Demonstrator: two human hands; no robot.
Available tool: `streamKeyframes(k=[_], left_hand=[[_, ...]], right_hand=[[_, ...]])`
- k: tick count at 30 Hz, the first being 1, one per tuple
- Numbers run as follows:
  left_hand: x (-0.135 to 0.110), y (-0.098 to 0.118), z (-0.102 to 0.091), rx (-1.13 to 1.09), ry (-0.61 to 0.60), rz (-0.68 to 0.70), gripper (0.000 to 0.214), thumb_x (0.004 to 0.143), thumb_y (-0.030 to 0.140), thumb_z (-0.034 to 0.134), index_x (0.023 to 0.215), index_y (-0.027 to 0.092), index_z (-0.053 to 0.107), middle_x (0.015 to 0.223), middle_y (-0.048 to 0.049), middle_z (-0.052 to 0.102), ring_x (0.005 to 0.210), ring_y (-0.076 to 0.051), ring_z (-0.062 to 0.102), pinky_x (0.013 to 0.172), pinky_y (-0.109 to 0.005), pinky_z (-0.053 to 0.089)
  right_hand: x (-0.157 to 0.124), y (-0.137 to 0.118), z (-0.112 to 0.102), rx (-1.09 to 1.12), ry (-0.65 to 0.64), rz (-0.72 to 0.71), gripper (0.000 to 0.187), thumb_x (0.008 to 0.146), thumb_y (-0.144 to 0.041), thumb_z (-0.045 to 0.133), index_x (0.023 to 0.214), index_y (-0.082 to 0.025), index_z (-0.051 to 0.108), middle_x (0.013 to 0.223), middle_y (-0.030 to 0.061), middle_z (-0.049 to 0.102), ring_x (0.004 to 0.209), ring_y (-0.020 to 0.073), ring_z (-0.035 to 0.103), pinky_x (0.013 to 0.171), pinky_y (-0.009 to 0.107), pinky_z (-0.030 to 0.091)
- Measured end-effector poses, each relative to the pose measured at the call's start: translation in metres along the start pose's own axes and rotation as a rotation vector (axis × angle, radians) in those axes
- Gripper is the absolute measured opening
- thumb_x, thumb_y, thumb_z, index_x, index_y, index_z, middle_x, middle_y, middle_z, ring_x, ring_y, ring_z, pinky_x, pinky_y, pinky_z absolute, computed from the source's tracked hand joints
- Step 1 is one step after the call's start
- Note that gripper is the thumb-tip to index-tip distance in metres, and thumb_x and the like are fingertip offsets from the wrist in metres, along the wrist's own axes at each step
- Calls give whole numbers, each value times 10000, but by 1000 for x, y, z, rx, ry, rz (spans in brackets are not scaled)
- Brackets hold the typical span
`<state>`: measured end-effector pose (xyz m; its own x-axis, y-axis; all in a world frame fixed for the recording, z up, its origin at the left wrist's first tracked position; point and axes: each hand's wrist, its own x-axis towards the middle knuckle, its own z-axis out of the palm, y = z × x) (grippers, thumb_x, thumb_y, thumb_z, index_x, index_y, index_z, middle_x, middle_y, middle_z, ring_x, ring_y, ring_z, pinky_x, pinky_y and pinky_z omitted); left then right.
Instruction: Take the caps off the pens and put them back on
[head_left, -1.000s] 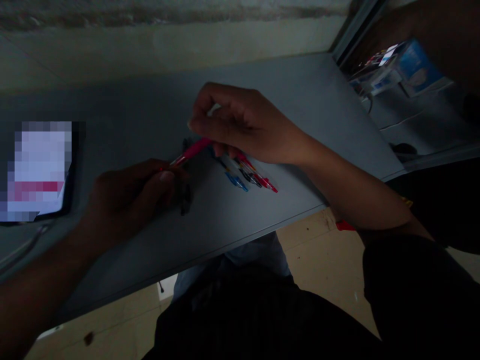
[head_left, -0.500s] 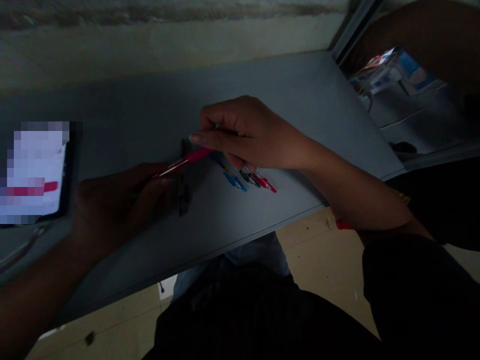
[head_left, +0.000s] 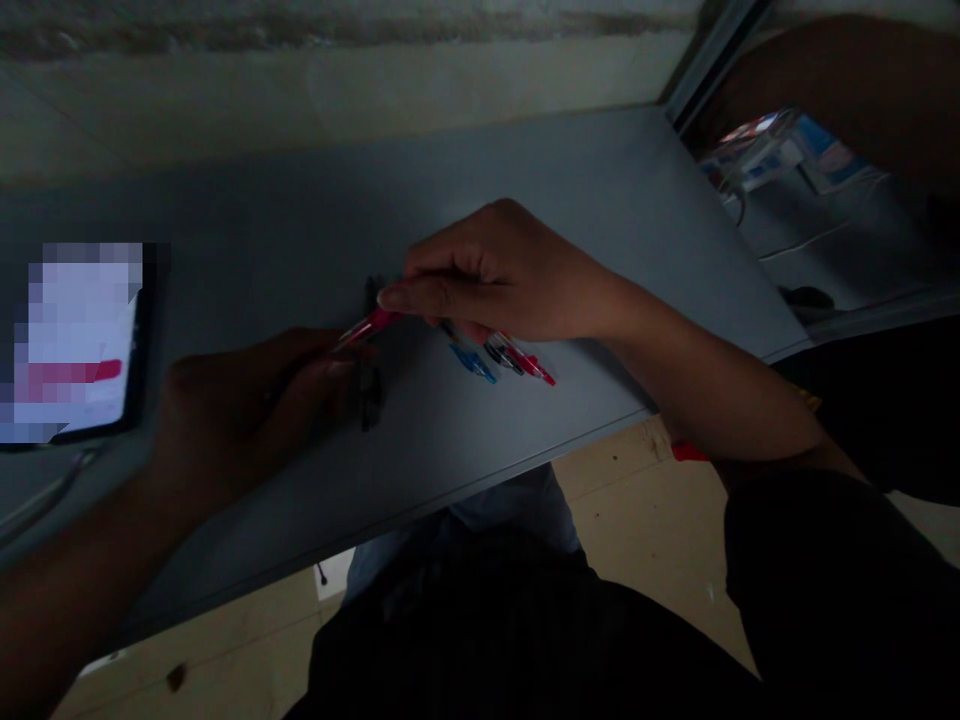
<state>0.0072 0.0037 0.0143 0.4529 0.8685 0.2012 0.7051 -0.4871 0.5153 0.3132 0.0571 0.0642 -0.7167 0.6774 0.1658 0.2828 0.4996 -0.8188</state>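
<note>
My right hand is closed in a pinch on the upper end of a red pen above the grey table. My left hand is curled round the pen's lower end, fingers closed. Under my right hand lie several pens on the table, with blue, black and red ends showing. A dark pen-like object lies on the table just right of my left hand.
A phone with a lit screen lies at the table's left. Beyond the table's right edge, a lower surface holds blue-and-white packages and cables. The table's near edge runs diagonally above a tan floor.
My right hand has come down toward the table and closer to my left hand. Less of the red pen shows between the two hands now.
</note>
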Motion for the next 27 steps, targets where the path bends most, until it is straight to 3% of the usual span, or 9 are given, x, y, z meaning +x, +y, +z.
streamKeyframes(k=[2,5,8,11,17,20,24,27], left_hand=[[-2,-1,2,27,66,38,368,1161,480,573,1312,298,855,812,64,815,648,-153,746,592,-217,460],[-4,-4,7,34,141,95,424,1136,519,660,1491,324,785,962,46,844,714,-148,765,646,-214,519],[-3,0,10,-5,85,167,506,1126,535,719,1582,317,708,1063,16,844,807,-153,797,767,-228,612],[-1,5,11,-96,-17,324,402,1158,457,711,1548,358,714,1112,14,850,864,-153,815,847,-241,671],[-3,-2,15,-110,-74,551,467,1157,483,728,1613,390,690,1287,-20,852,995,-176,854,945,-267,725],[-4,-5,17,-108,-88,605,380,1158,420,731,1533,361,741,1223,-16,860,1052,-191,865,988,-289,735],[-4,-2,17,-49,-33,651,143,1157,320,721,1271,345,803,1036,33,855,939,-174,857,978,-285,741],[-4,0,16,-33,-41,646,106,1151,315,721,1219,335,800,1047,27,853,959,-177,858,971,-279,741]], right_hand=[[0,-1,1,80,13,1,411,1177,-321,668,795,-169,656,560,-88,588,575,45,568,585,184,385],[2,0,4,151,32,63,421,1160,-434,710,837,-164,697,567,-75,609,551,53,538,564,194,392],[5,5,5,200,94,84,397,1155,-438,716,879,-154,729,598,-63,620,549,59,520,557,199,403],[6,10,7,267,150,57,348,1156,-406,708,925,-146,739,633,-57,623,555,68,521,567,200,426],[8,18,19,352,71,77,334,1138,-391,734,925,-133,721,631,-74,608,550,54,543,567,182,401],[9,22,26,334,76,68,327,1139,-347,729,891,-136,704,632,-78,608,564,50,560,592,181,395],[9,26,30,357,79,28,344,1114,-402,782,900,-142,713,645,-75,635,575,58,583,604,195,399],[8,25,29,353,89,30,372,1116,-432,786,886,-152,703,637,-79,629,572,56,574,604,198,391]])
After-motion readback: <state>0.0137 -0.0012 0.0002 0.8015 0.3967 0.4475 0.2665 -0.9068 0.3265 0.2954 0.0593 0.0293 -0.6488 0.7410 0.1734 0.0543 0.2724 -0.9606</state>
